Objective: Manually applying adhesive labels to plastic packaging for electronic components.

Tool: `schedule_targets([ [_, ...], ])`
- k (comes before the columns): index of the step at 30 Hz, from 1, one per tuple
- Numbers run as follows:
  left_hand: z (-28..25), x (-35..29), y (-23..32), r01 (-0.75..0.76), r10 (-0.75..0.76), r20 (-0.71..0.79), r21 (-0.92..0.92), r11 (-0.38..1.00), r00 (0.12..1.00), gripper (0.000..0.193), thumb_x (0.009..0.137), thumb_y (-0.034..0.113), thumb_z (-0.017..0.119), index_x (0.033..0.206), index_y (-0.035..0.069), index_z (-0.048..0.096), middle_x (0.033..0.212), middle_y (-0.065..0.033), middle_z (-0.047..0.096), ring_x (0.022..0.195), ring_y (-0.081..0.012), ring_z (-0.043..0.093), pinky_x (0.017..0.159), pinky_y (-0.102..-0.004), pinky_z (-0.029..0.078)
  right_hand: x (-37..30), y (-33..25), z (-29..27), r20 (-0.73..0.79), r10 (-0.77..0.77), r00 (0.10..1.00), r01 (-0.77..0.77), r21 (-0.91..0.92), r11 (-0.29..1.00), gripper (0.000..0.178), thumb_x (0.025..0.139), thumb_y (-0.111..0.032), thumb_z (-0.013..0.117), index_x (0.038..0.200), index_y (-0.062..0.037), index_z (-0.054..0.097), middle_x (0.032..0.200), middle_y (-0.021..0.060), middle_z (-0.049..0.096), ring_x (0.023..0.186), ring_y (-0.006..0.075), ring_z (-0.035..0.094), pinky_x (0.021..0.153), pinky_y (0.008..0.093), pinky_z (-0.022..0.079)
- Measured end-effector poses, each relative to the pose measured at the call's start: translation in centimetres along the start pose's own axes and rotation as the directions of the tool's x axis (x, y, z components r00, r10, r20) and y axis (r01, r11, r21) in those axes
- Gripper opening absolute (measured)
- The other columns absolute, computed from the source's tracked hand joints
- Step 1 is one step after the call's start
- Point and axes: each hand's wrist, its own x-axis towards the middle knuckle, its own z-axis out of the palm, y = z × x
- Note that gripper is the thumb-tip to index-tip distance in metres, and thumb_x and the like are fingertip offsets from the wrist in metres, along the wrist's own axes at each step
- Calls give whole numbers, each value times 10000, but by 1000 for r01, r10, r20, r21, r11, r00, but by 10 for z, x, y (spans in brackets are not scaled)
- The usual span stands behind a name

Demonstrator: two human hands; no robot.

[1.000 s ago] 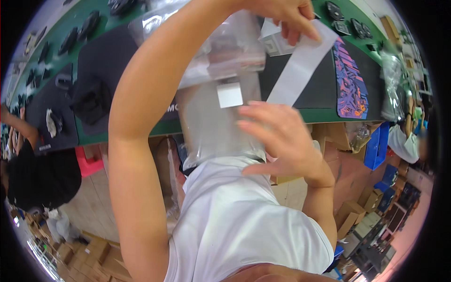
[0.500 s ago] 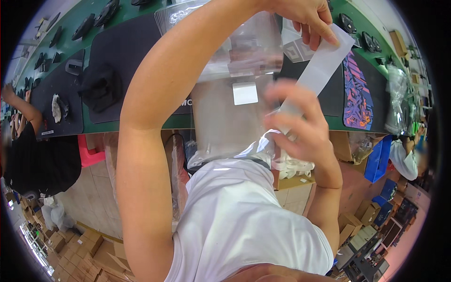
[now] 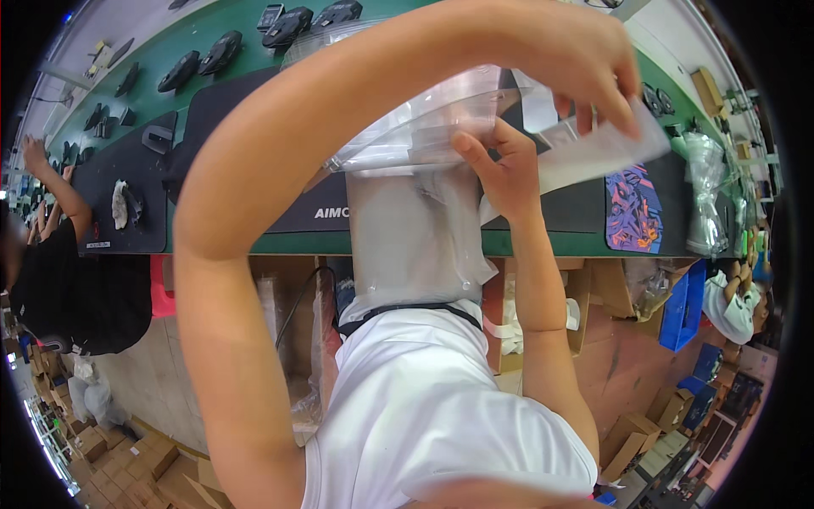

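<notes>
My left arm arches over the work from the left. At the upper right, the fingers of my left hand [image 3: 585, 64] are closed on a pale label strip [image 3: 585, 161], which hangs down over the black mat. Lower and to the left, my right hand [image 3: 513, 170] has its thumb and fingers at the edge of clear plastic packaging [image 3: 424, 131]; its grip is partly hidden by the glossy film. Below that packaging a translucent plastic bag [image 3: 411, 233] lies from the table edge down toward my waist. My left forearm covers part of the packaging.
Several black devices [image 3: 220, 53] stand along the green table's far side. A colourful patterned sheet [image 3: 633, 208] and bundled clear plastic [image 3: 705, 187] lie at the right. A blue bin [image 3: 682, 307] and cartons stand below the table. Another person [image 3: 80, 293] works at the left.
My right hand has gone from beside the strip up and left to the clear packaging. The strip swung more level in my left hand. The white label on the bag no longer shows.
</notes>
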Motion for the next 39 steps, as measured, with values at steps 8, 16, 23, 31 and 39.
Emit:
schedule_targets([
  [8, 51, 7, 35, -24, -63, 110, 647, 762, 992, 289, 824, 292, 703, 852, 8, 745, 843, -171, 730, 767, -245, 728, 712, -392, 581, -8, 54, 2, -175, -416, 892, 328, -382, 864, 323, 921, -179, 715, 1188, -15, 640, 1157, 94, 653, 1049, 201, 583, 920, 374, 466],
  [16, 23, 2, -68, 138, -136, -53, 23, 990, 989, 335, 925, 320, 687, 791, 14, 720, 762, -61, 738, 691, -126, 712, 545, -259, 540, -37, -4, 28, -275, -21, 961, 53, 108, 993, 262, 883, -136, 716, 1085, 26, 672, 926, 101, 736, 852, 128, 680, 752, 249, 502],
  [23, 13, -4, -77, 264, -262, 43, -50, 963, 964, 366, 942, 380, 682, 845, 34, 752, 780, -30, 743, 689, -98, 683, 551, -248, 520, -60, -44, -44, -535, -399, 744, 288, -282, 915, 172, 826, 23, 712, 994, -4, 687, 921, 79, 699, 768, 114, 656, 656, 227, 513],
  [31, 17, -3, -72, 277, -280, 157, 37, 960, 947, 374, 927, 392, 700, 818, 38, 754, 735, -26, 727, 680, -103, 686, 537, -252, 496, -17, -20, -89, -511, -117, 851, 85, -84, 993, 227, 860, -169, 805, 892, -3, 654, 802, -16, 621, 735, 48, 567, 621, 184, 432],
  [39, 18, -5, -70, 255, -282, 210, 145, 956, 936, 399, 933, 387, 686, 822, 10, 756, 713, -60, 722, 659, -141, 691, 614, -287, 519, -27, -14, -85, -445, -103, 890, 106, -18, 994, 194, 881, -141, 781, 888, 7, 656, 798, -14, 615, 733, 38, 539, 629, 181, 432],
])
